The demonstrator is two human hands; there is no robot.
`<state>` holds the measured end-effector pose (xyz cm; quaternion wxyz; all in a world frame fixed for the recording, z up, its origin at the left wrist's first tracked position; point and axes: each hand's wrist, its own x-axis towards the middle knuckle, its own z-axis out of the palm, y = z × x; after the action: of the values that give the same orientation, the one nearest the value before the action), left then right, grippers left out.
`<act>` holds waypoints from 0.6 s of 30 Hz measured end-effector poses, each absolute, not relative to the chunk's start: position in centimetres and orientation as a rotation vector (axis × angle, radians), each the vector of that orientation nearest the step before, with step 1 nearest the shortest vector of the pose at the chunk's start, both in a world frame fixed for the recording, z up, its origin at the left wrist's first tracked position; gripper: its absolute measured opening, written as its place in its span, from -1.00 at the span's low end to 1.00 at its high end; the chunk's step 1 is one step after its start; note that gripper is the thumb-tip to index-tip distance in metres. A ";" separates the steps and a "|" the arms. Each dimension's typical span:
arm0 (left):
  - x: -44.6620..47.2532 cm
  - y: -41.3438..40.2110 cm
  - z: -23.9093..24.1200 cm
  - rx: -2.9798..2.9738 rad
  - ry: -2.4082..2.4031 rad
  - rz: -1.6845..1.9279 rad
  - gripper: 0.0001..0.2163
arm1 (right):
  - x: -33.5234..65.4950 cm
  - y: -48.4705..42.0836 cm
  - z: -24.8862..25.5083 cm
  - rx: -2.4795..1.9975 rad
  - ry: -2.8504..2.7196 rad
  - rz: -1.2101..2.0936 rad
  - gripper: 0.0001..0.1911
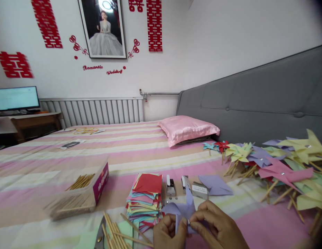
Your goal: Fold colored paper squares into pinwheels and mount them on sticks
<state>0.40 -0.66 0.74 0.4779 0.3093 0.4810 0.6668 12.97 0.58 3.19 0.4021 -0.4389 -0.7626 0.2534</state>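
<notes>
My left hand (169,231) and my right hand (215,224) meet at the bottom middle, fingers pinched on a lilac paper pinwheel (183,209) whose corners are folded to the centre. A stack of coloured paper squares (146,200) with a red sheet on top lies just left of my hands. Loose wooden sticks (119,232) lie at the lower left beside scissors (100,237). A folded lilac sheet (215,185) rests behind my hands.
A box of sticks (80,193) stands at the left on the striped bed (72,159). Staplers (170,186) and a small staple box (199,190) sit behind the stack. Several finished pinwheels (280,166) pile at the right. A pink pillow (188,128) lies by the grey headboard (254,100).
</notes>
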 end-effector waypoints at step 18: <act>0.5 -0.9 1.2 0.737 1.085 1.650 -0.63 | 12.8 0.2 3.7 -1.111 -1.917 0.643 -0.77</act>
<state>0.52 -0.91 1.18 0.4943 0.3039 0.4476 0.6804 12.81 0.23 3.66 0.4051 -0.4402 -0.7597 0.2549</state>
